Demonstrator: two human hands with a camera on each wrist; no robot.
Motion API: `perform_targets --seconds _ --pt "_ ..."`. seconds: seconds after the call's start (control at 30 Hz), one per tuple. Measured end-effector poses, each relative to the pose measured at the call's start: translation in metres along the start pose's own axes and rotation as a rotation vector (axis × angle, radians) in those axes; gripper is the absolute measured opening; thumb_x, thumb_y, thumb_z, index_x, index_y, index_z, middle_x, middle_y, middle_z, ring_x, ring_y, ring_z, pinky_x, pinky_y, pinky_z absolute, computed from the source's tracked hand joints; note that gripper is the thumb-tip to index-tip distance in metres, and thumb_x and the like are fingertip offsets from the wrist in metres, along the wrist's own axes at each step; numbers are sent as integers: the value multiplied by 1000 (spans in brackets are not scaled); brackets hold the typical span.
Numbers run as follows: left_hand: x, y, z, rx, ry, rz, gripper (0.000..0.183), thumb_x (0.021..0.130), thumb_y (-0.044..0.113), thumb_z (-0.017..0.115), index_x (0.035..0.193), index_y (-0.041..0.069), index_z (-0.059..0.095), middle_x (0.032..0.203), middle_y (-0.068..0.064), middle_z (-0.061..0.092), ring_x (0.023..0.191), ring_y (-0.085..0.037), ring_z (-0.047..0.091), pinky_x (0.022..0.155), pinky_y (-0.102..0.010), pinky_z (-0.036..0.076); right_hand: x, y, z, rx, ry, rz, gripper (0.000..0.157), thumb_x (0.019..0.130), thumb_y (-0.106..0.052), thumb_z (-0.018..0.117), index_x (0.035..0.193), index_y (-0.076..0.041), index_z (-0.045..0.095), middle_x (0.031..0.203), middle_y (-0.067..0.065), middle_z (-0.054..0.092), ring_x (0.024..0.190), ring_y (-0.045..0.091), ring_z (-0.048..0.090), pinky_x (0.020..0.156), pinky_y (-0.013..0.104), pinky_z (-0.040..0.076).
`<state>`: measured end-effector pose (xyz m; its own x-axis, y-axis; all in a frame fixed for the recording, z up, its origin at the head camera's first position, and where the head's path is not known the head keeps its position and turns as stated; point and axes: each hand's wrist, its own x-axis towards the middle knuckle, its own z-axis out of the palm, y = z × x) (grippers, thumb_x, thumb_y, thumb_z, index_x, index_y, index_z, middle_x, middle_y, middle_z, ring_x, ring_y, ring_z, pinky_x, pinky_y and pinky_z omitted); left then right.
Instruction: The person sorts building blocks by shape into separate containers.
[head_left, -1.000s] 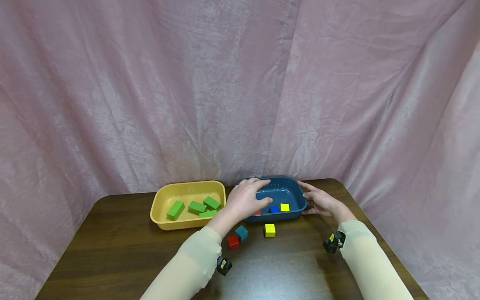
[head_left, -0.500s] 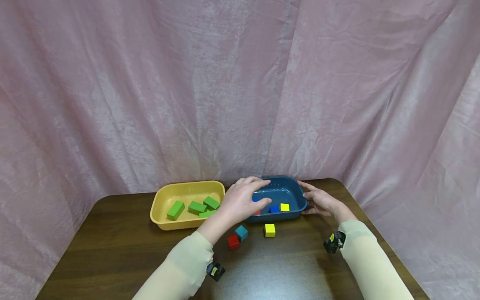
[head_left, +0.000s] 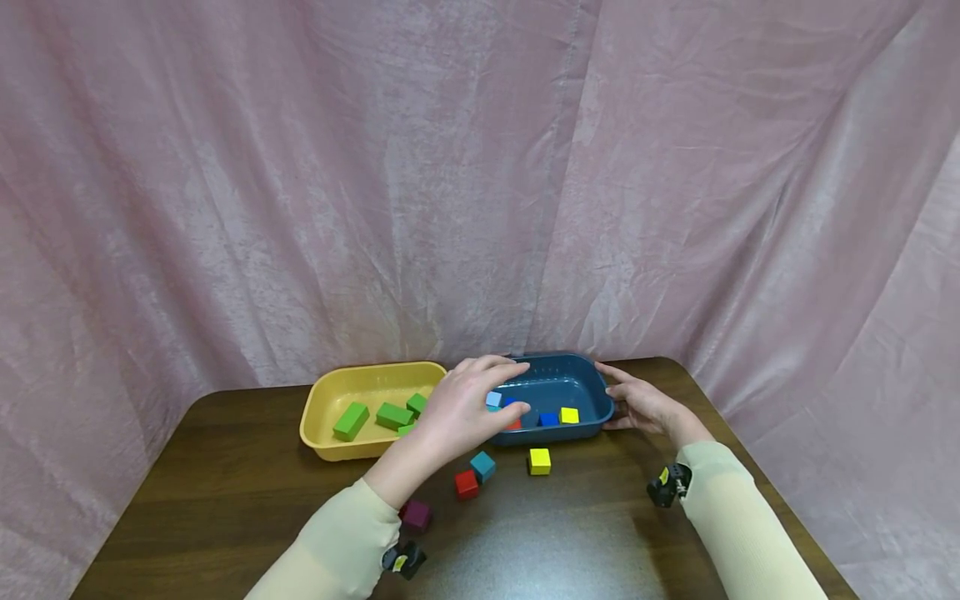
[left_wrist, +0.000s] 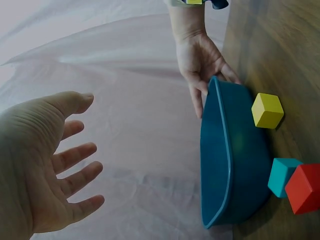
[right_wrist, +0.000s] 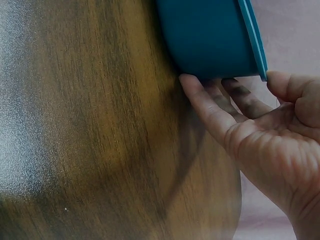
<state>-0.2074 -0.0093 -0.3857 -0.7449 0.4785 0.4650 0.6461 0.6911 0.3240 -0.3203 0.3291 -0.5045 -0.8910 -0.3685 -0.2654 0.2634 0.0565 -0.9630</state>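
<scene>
My left hand [head_left: 467, 407] hovers over the left end of the blue tray [head_left: 558, 434], thumb and fingers spread, nothing between them. In the left wrist view the left hand [left_wrist: 45, 160] is seen apart from the tray's wall. My right hand [head_left: 643, 403] touches the tray's right end with extended fingers. The right wrist view shows those fingertips [right_wrist: 189, 80] against the tray's lower wall, with the thumb by its rim. Inside the tray lie a yellow block [head_left: 569, 415], a blue block [head_left: 549, 419], a light blue block [head_left: 493, 399] and a partly hidden red block [head_left: 514, 424].
A yellow tray [head_left: 318, 442] with several green blocks [head_left: 351, 421] stands at left. In front on the wooden table [head_left: 247, 500] are a yellow cube [head_left: 540, 462], a teal cube [head_left: 483, 467], a red cube [head_left: 466, 484] and a purple cube [head_left: 417, 515]. A pink curtain [head_left: 480, 183] hangs behind.
My left hand has moved left, uncovering the light blue block in the blue tray and the purple cube on the table. The right hand has stayed at the blue tray's end.
</scene>
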Motion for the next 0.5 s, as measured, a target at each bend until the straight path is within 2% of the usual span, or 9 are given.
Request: perform_targets --seconds 0.2,0.37,0.5 --pt "-8 -3 -7 9 5 -10 52 82 51 63 130 36 52 126 11 51 112 -13 46 84 -37 45 1 -1 1 -1 6 3 57 100 -9 30 150 -28 12 138 29 27 118 46 42 87 61 40" --pt "-16 -7 -13 7 -22 -53 52 82 52 63 131 39 51 124 13 52 111 -10 46 83 -35 46 1 -1 1 1 13 10 57 100 -8 30 150 -28 12 137 29 28 118 46 42 87 61 39" --pt "-24 -12 -19 21 -23 -92 51 81 51 64 129 41 51 119 16 53 106 -6 47 79 -29 46 1 -2 1 2 12 13 57 100 -8 30 150 -28 12 138 28 27 118 46 41 87 62 39"
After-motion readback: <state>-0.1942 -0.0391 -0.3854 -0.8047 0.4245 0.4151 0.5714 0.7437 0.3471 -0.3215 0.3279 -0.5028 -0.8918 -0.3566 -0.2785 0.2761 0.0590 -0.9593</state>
